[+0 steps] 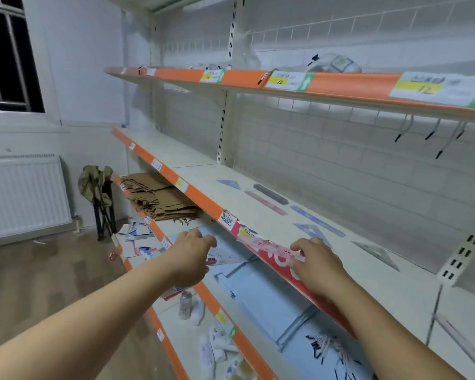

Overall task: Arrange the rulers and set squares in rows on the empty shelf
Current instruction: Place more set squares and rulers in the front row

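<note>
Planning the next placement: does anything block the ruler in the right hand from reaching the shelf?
Nothing visible does. The right hand holds the ruler at the front edge of the shelf; bare board lies just beyond, left of the blue set square already laid there.

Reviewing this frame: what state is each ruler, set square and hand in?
left hand: holds clear set square, below the shelf edge.
right hand: pinches patterned pink ruler across the front edge of the middle shelf.
dark ruler: flat on shelf.
pale pink ruler: flat, beside dark ruler.
blue ruler: flat on shelf.
far blue set square: flat.
near blue set square: flat, partly behind right hand.
grey set square: flat, apart.
</note>
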A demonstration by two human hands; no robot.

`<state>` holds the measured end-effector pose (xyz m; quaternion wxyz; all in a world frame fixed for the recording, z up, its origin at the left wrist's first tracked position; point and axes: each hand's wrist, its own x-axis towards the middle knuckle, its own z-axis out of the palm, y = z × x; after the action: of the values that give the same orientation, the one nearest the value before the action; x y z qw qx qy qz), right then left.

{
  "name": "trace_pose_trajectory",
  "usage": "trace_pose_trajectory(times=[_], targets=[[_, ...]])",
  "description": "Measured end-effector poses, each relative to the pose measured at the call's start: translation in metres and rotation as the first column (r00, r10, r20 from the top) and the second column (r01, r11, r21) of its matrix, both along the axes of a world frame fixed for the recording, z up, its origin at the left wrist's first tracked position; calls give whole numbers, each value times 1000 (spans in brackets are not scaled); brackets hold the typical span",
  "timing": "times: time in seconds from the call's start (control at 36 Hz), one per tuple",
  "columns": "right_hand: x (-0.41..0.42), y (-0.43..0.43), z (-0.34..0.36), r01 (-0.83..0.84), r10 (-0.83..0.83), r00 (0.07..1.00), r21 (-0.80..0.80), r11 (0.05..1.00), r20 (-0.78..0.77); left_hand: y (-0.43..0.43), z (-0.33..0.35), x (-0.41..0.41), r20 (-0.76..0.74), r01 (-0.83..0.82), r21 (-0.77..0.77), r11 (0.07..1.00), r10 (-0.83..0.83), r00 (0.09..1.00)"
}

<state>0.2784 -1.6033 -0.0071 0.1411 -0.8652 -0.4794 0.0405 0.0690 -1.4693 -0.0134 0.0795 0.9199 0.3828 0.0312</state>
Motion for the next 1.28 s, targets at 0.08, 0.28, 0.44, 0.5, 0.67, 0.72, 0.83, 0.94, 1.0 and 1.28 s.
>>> trace_pose_trajectory(times=[0.08,0.28,0.44,0.5,0.67,0.72,0.83,0.94,1.0,1.28], targets=[[6,23,2,-10,10,1000,-4,1000,4,21,2,5,3,4,12,1000,-4,1000],[30,71,10,-10,10,1000,9,1000,19,73,10,24,9,9,49,999,-9,1000],[49,102,13,5,-6,1000,22,1000,14,111,14,45,25,38,55,998,-40,999],[54,111,12,12,-13,1000,25,1000,12,121,16,53,19,58,70,996,-59,998],[66,138,11,48,-48,999,30,998,2,154,19,72,12,122,79,989,-123,992],[68,149,10,65,-65,998,28,997,1,168,18,78,6,151,88,985,-152,988],[72,172,7,116,-117,993,34,993,5,202,13,91,6,218,100,971,-220,976],[75,197,5,196,-196,981,49,979,-4,246,8,104,-5,293,94,951,-294,956],[75,208,4,248,-248,969,67,966,-11,269,10,113,-22,336,119,934,-336,942],[56,238,-4,517,-514,856,67,853,-54,348,19,152,-130,583,105,806,-570,811]])
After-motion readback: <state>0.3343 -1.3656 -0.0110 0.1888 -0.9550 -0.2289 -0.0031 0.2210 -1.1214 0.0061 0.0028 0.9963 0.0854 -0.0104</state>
